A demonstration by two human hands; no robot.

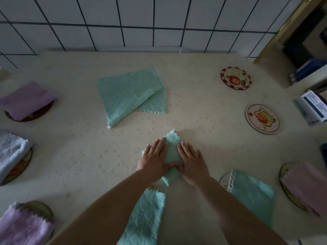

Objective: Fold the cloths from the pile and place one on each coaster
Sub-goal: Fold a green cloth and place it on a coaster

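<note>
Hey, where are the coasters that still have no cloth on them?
In the head view, both sit at the table's far right: the red-rimmed coaster nearer the tiled wall, the pale-rimmed coaster just below it.

- You see your own two arms coming in from the bottom edge, both bare from hand to as far up as the view reaches.
- No sleeve or cuff shows on either forearm.
- Your left hand (153,159) is bare: no glove, and no ring, watch or band that you can make out.
- Your right hand (192,160) is bare too, with nothing visible on its wrist or fingers.
- The nails on both hands look short and plain; the dim light leaves finer detail unclear.
- The rest of your body lies outside the view.
</note>
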